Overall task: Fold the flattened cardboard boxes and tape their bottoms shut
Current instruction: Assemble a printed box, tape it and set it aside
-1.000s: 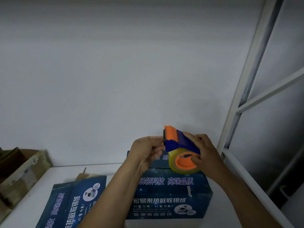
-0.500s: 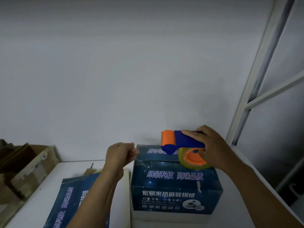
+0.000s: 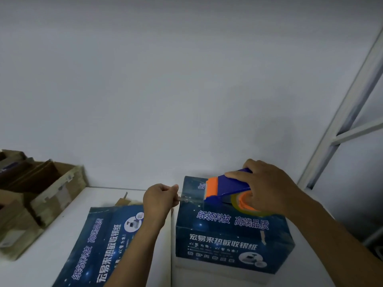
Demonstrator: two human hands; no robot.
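Observation:
A folded dark blue cardboard box (image 3: 232, 237) with white print stands on the white table (image 3: 51, 241), its upturned face toward me. My right hand (image 3: 267, 187) grips a blue and orange tape dispenser (image 3: 226, 188) with a roll of clear tape, held over the box's top. My left hand (image 3: 160, 198) pinches the free end of the clear tape (image 3: 185, 198) just left of the box's top edge. A strip of tape stretches from those fingers to the dispenser. A flattened blue box (image 3: 103, 241) lies on the table to the left.
Brown cardboard boxes (image 3: 41, 195) stand at the left edge of the table. A white metal rack frame (image 3: 348, 112) rises on the right, close to the box. A grey wall is behind the table.
My left hand has moved left away from the dispenser and drawn out a strip of tape. My right hand has lowered the dispenser onto the box top.

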